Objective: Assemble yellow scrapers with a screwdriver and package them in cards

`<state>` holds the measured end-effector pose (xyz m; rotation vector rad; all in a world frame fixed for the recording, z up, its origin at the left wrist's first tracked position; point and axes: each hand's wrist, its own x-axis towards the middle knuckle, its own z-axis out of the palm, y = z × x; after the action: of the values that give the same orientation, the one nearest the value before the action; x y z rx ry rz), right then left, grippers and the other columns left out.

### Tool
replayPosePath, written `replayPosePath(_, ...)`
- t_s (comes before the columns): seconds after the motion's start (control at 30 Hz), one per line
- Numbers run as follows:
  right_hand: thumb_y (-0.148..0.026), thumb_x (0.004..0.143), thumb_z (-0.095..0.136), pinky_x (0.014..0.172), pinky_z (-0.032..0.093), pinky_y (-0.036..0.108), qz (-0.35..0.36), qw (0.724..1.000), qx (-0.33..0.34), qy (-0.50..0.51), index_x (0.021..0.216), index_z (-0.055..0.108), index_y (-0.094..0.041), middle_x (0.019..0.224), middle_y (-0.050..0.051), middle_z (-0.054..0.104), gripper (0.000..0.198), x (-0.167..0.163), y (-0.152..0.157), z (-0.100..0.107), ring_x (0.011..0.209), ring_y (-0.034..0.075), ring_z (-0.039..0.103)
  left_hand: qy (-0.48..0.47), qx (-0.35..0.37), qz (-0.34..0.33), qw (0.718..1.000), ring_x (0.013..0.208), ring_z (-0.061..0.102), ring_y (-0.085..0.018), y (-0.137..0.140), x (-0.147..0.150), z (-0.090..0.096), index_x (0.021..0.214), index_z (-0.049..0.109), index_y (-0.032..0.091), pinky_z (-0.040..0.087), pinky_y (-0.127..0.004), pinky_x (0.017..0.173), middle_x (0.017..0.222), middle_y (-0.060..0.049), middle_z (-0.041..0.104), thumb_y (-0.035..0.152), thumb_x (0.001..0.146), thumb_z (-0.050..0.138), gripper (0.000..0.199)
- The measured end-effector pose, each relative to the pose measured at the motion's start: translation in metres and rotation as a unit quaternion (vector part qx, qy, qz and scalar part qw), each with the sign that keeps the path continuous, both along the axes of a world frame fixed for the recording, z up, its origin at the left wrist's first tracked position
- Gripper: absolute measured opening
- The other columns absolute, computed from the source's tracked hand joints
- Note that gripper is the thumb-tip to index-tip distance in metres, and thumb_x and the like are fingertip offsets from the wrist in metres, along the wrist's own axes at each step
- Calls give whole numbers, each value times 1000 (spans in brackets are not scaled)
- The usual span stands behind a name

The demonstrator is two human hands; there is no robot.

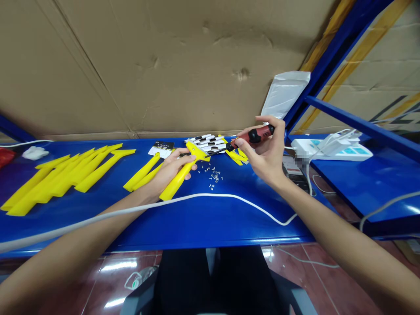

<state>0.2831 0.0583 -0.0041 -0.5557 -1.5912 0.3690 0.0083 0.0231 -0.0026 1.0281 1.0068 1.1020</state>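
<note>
My left hand is closed around a yellow plastic scraper handle, its wide head tilted up and away from me. In my right hand is a red and black screwdriver, gripped by its handle. The dark shaft points left and down, its tip at or very near the scraper's head; exact contact is too small to tell. Below the tip, small loose screws and nuts are scattered over the blue table. Behind the head lie several white and black pieces.
Several yellow handles lie in a row at left, with two more beside my left hand. Small yellow pieces lie behind the screwdriver. A white cable crosses in front. A power strip sits at right, near a blue frame.
</note>
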Motion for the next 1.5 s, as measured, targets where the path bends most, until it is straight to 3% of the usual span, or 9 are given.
replayPosePath(0.17,-49,97,83,103,69,57,89,995,-42,25,147,42,-40,137,7,71,65,-4,-5,1,110,27,83,-7,-3,18,1000,69,67,-12,-2,2,4,117,65,19,45,-16,43,101,-9,76,19,90,83,32)
replayPosePath(0.4,-58,86,92,101,67,60,1,1000,6,2,137,51,-39,109,4,75,69,2,3,-3,102,31,81,-16,-5,18,1000,70,68,-12,-3,4,7,115,64,18,44,-17,42,108,-10,76,17,90,82,31)
replayPosePath(0.6,-55,95,84,101,69,58,78,996,-29,18,145,40,-41,143,9,68,68,-6,-4,-1,116,30,81,-16,-5,21,1000,71,68,-13,-2,2,4,118,65,18,45,-16,44,101,-9,76,18,91,83,32)
replayPosePath(0.8,-58,91,88,100,69,56,12,1000,-7,-1,137,46,-39,116,5,75,66,0,0,-4,105,29,81,-29,-5,17,999,72,69,-13,-1,1,1,116,66,19,45,-17,44,108,-11,77,18,89,86,33)
replayPosePath(1.03,-56,96,83,106,66,60,87,996,-26,15,146,39,-43,150,9,64,68,-8,-6,0,114,29,82,-13,-11,24,1000,70,68,-11,-3,2,7,119,65,18,45,-16,44,100,-8,76,18,91,83,33)
replayPosePath(1.23,-56,84,94,95,71,55,12,1000,12,14,135,52,-36,105,3,77,69,-2,1,-4,96,28,82,-27,-21,33,999,67,68,-11,-4,4,10,117,65,18,44,-17,43,102,-8,76,15,90,83,32)
replayPosePath(1.3,-57,85,93,96,71,55,5,1000,18,9,133,51,-36,111,4,76,67,0,3,-5,99,28,82,-23,-23,30,999,65,67,-11,-4,4,9,118,65,18,45,-17,43,99,-7,76,16,91,83,33)
replayPosePath(1.43,-56,96,83,103,69,58,59,998,-22,-2,145,42,-41,147,8,66,65,-2,2,-6,118,28,80,-18,-12,26,999,71,69,-12,-3,2,6,119,65,18,46,-16,44,101,-8,76,17,91,82,32)
replayPosePath(1.5,-57,96,82,101,70,57,61,998,-30,-8,148,40,-42,150,9,65,68,-1,1,-6,119,29,79,-17,-13,26,999,70,68,-12,-2,1,5,118,65,19,46,-16,44,99,-7,75,18,91,83,32)
